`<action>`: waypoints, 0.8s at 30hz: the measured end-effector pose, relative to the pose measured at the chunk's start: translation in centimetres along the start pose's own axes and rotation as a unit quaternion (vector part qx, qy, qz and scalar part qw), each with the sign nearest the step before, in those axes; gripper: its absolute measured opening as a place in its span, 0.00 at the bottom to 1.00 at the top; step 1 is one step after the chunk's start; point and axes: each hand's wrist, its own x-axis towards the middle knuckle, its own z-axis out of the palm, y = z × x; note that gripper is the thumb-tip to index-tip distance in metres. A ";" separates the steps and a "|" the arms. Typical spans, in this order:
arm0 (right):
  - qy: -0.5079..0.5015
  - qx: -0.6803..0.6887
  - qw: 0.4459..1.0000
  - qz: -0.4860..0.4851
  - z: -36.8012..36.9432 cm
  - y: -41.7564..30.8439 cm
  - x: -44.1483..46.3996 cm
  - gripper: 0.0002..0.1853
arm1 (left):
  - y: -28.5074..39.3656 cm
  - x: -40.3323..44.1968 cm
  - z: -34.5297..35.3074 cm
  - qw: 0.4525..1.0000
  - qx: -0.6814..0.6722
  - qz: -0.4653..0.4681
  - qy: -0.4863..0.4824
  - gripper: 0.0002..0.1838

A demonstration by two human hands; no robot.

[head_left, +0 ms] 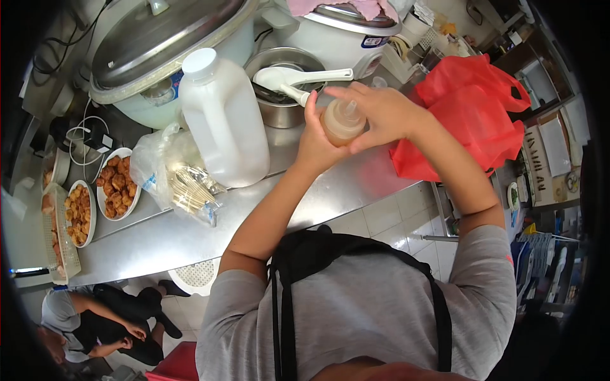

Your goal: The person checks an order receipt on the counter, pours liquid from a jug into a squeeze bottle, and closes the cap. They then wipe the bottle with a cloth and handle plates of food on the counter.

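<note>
Between my hands, above the steel counter point(298, 197), is a translucent squeeze bottle point(344, 122) with a pointed nozzle and brownish contents. My left hand point(316, 143) wraps its left side. From the right, my right hand point(391, 114) curls round the top and side, thumb near the cap's lower edge. Just behind my left hand, a steel pot point(287, 116) holds utensils, with a white rice paddle or ladle point(286, 77) lying over its rim. A white plastic jug point(222, 127) with a screw cap stands to the left.
Large rice cookers point(171, 38) point(337, 38) line the back. A red bag point(460, 114) sits at right. Left are bagged wooden skewers point(190, 190), bowls of fried pieces point(117, 184) point(79, 213), and a basket point(63, 254). A seated person point(108, 324) is below left.
</note>
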 end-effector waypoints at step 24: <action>0.010 0.079 0.993 -0.087 1.7 1.8 -0.4 0.35 | 0.9 2.9 -2.5 0.950 -0.079 -0.128 -0.273 0.51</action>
